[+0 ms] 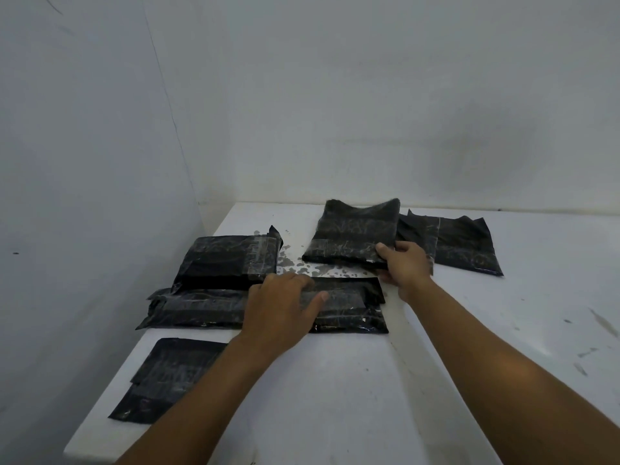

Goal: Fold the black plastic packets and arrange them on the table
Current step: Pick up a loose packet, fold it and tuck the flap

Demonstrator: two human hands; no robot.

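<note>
The right hand grips a flat black plastic packet pointing toward 12 o'clock. The left hand presses flat on a second black packet lying 9-to-3.

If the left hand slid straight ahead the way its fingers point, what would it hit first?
The left hand would cross a speckled strip of white table, then probably meet the taped black plastic packet gripped by the right hand; depth is unclear.
</note>
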